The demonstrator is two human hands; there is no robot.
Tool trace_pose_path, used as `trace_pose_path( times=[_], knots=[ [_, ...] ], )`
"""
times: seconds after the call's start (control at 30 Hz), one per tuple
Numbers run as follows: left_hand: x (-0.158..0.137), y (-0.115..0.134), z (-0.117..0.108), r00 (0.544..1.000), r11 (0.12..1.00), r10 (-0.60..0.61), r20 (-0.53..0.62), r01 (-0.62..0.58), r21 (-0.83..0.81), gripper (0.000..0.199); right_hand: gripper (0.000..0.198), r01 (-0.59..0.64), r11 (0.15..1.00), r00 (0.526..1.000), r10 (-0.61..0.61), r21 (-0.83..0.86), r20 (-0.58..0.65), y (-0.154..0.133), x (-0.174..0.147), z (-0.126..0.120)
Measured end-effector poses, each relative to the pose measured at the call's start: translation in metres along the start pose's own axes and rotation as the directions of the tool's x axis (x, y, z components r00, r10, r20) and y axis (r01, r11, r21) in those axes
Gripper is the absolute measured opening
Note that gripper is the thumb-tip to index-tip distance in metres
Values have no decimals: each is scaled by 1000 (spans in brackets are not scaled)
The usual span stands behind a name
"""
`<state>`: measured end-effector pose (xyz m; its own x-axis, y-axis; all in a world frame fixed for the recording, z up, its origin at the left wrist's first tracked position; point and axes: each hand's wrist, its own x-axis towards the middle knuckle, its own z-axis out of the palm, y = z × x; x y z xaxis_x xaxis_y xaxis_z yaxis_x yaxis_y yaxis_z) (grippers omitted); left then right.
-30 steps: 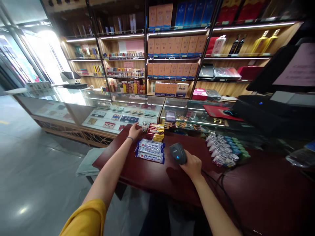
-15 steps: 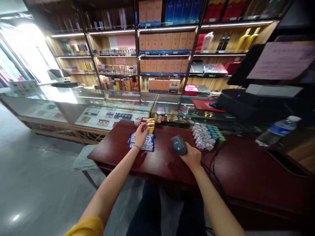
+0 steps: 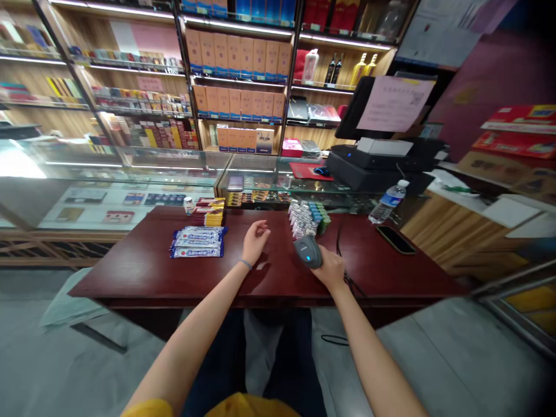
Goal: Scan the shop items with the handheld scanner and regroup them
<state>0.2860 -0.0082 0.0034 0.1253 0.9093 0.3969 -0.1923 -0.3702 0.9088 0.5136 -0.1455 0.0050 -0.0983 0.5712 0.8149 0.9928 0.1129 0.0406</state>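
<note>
My right hand (image 3: pixel 332 269) is wrapped round the handle of a dark grey barcode scanner (image 3: pixel 308 252), its blue light lit, above the desk. In the middle, my left hand (image 3: pixel 256 242) hovers over the desk with fingers loosely bent and apart; nothing shows in it. To its left lie several blue-and-white wrapped packets (image 3: pixel 197 242) in a stack. Behind those sit yellow-and-brown packs (image 3: pixel 209 212) and a small white jar (image 3: pixel 188 205). Beyond the scanner stand rows of small clear-wrapped bottles (image 3: pixel 301 218) and green-blue ones (image 3: pixel 319 216).
The dark red desk (image 3: pixel 143 272) meets a glass display counter (image 3: pixel 256 168). A water bottle (image 3: pixel 388 202) and a phone (image 3: pixel 395 239) are at the right, near a black register (image 3: pixel 360 168). A stool (image 3: pixel 72 298) stands at the left; a cable trails from the scanner.
My left hand has left the blue-and-white packets and moved right across the desk. The scanner stays in my right hand, now nearer the small bottles. The view has turned right.
</note>
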Motion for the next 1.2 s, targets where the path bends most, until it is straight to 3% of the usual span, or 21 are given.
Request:
trace_pose_path(
  times=[0.17, 0.33, 0.47, 0.7, 0.93, 1.1, 1.2],
  knots=[
    [-5, -9, 40, 997, 1000, -11, 73, 10, 12, 40, 35, -36, 999, 999, 37, -25, 31, 25, -10, -9],
    [-4, -28, 68, 989, 997, -27, 144, 17, 69, 47, 36, -47, 999, 998, 47, -7, 29, 32, -15, -6],
    [0, -41, 85, 982, 969, 55, 181, -96, 227, 62, 36, 12, 1000, 1000, -11, 25, -16, 32, -17, -3],
    [3, -50, 109, 946, 857, 201, 254, -295, 423, 76, 34, 2, 999, 999, 0, 34, -41, 29, -16, -6],
    [5, -50, 114, 937, 832, 159, 311, -296, 469, 67, 35, -22, 1000, 999, 22, 12, -23, 29, -18, -3],
    [4, -45, 104, 952, 880, 205, 227, -281, 383, 60, 34, -26, 1000, 1000, 26, 11, 2, 29, -18, -3],
    [2, -38, 87, 967, 942, 174, 184, -218, 256, 58, 34, -26, 1000, 999, 26, -11, 25, 30, -18, -4]
  ],
)
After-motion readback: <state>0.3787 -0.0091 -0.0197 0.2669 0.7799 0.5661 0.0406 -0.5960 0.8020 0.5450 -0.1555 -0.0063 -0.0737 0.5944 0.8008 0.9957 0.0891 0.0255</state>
